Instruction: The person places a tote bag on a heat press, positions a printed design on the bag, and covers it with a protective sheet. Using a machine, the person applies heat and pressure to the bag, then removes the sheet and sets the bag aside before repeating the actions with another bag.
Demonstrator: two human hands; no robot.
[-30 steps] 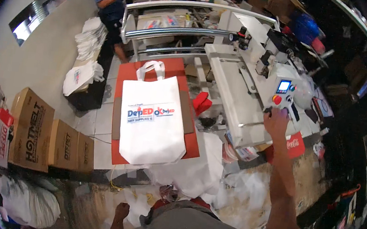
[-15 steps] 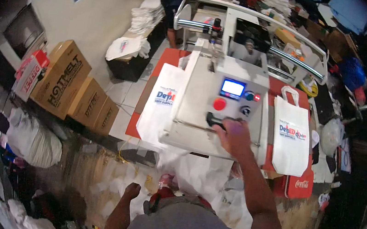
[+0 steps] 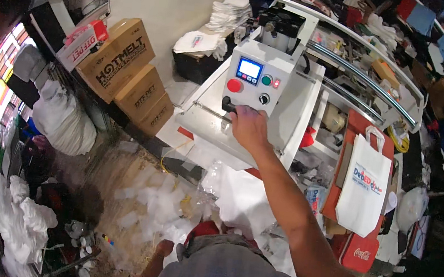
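Black handle (image 3: 228,104), rigid-looking, is clasped in the right hand (image 3: 250,126); closure of the left hand (image 3: 164,248) cannot be told. By that handle the white press head (image 3: 217,135), judged heavy, is best guided, its panel (image 3: 250,92) just beyond the grip. Rightward, soft-looking white tote (image 3: 363,185) is laid on red board (image 3: 356,122).

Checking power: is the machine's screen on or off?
On: the screen glows white and blue above the red button.

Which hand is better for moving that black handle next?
Probably the right hand: it grips the black handle, while the left hand hangs low, away from the white machine.
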